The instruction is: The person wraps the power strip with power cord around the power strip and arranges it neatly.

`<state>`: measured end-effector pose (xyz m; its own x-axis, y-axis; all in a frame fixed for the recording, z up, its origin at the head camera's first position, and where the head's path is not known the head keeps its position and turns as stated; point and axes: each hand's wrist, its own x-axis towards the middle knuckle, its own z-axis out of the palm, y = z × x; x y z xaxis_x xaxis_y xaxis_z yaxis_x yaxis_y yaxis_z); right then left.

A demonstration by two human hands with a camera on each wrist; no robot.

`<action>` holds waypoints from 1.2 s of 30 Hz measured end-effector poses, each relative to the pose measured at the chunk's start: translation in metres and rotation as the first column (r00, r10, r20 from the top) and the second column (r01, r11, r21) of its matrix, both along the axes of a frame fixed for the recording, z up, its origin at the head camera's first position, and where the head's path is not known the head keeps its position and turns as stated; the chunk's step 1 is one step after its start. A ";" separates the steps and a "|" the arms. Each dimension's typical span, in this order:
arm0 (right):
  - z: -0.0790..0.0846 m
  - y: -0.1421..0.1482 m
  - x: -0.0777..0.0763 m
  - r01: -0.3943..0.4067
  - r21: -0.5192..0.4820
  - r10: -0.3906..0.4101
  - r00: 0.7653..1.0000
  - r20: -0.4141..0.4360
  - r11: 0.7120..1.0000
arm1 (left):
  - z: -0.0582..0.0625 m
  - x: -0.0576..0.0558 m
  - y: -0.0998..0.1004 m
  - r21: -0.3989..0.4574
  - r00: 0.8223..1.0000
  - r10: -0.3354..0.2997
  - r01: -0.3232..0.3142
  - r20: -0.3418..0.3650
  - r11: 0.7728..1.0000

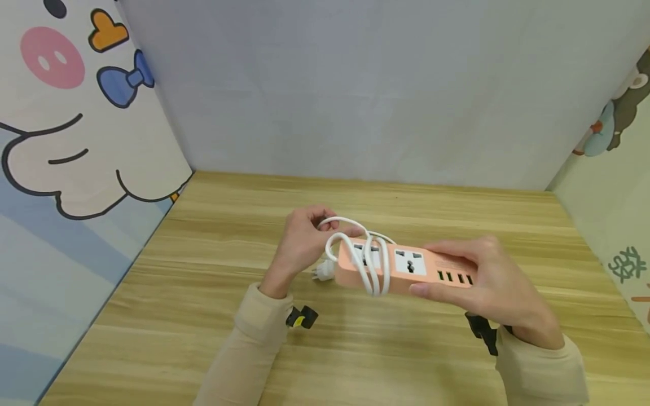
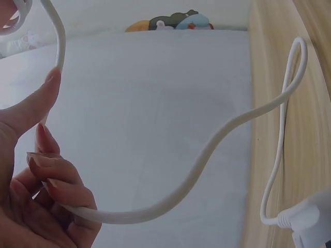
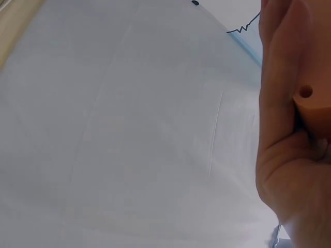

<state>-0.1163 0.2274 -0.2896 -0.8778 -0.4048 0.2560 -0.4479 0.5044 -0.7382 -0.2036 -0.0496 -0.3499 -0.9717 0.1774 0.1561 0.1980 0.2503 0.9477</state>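
My right hand (image 1: 490, 282) grips the right end of a peach power strip (image 1: 429, 274), thumb on the near side and fingers along the far side. The strip is held up over the table, sockets and USB ports facing up. Several turns of its white cord (image 1: 384, 265) wrap round the strip's left end. At that end my left hand (image 1: 304, 234) holds the cord, which runs between thumb and forefinger and through the curled fingers (image 2: 70, 194) in the left wrist view. From there the cord loops down to the white plug (image 1: 323, 270), lying on the table.
The wood-grain table (image 1: 396, 361) stretches under both hands. A pale grey panel (image 1: 355, 96) stands along its back edge. Cartoon-printed panels rise at the left (image 1: 76, 141) and right (image 1: 604, 220). Dark camera mounts (image 1: 302, 317) sit at the wrists.
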 end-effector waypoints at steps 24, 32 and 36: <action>-0.005 0.003 -0.006 -0.148 0.085 0.150 0.989 -0.019 0.985 | 0.003 0.002 -0.004 -0.063 0.999 -0.025 0.023 -0.035 0.998; -0.008 0.003 -0.007 -0.175 0.144 0.176 0.984 0.010 0.974 | 0.006 0.003 -0.001 0.013 0.994 -0.109 0.109 0.029 0.994; -0.010 0.004 -0.009 -0.197 0.159 0.199 0.980 0.007 0.967 | 0.007 0.004 0.000 0.014 0.993 -0.114 0.114 0.029 0.993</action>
<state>-0.1249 0.2312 -0.2993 -0.7742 -0.6061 0.1824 -0.5567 0.5149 -0.6519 -0.1996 -0.0496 -0.3432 -0.9496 0.2854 0.1299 0.1958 0.2163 0.9565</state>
